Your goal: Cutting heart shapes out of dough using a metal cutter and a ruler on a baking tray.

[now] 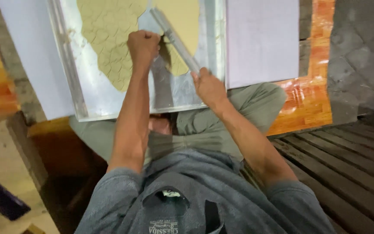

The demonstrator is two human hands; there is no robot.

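The top edge cuts off the dough sheet point(109, 39) and clear tray point(83, 99) beyond the fingers; the left hand point(143, 45) hides whatever its curled fingers grip.
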